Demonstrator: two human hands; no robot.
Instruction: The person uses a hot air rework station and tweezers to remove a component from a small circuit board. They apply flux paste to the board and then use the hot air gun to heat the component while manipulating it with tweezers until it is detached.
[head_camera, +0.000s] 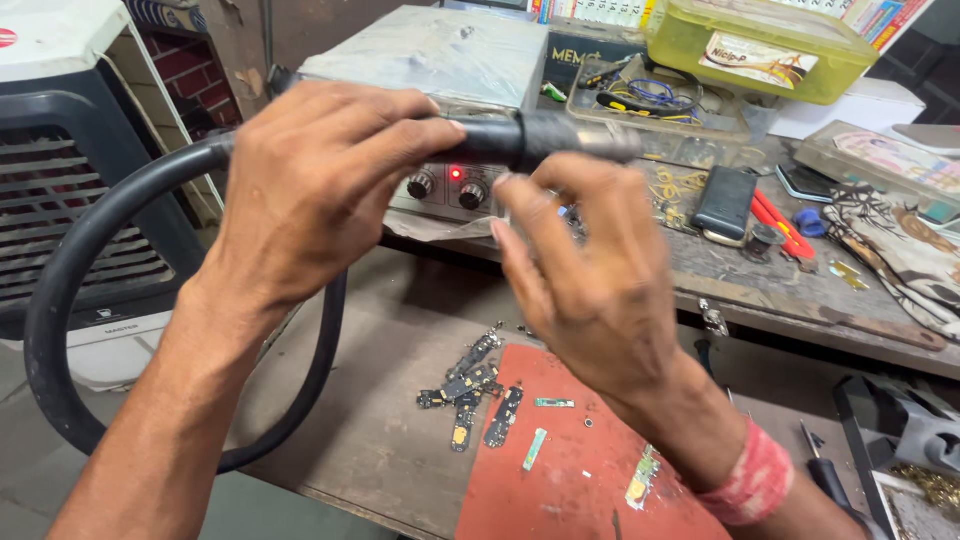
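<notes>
1. The view looks down from the person's head onto a cluttered workshop tabletop (400, 440), with both bare hands raised above it.
2. The left hand (310, 185) is wrapped around a black wand-like handle (520, 140). Its fingers are curled fully closed over the handle, with the thumb lying along the top.
3. A thick black hose (60, 290) runs from the back of the handle, loops down on the left and curves back under the left forearm.
4. The right hand (590, 270) sits just below the front part of the handle. Its fingers are partly open and bent upward, the fingertips at or touching the underside of the handle; whether they grip it cannot be told.
5. A red and white band (755, 475) circles the right wrist.
6. Behind the hands stands a grey metal unit (430, 60) with two black knobs and a small red light glowing between them.
7. On the tabletop below lies a red mat (570, 480), with several small dark circuit boards (470, 390) scattered at its left edge.
8. Further back on the right are a yellow-green plastic box (760, 45), a clear tray of wires (650, 100) and a black phone (725, 200).
9. A grey and white air cooler (70, 150) stands at far left.
</notes>
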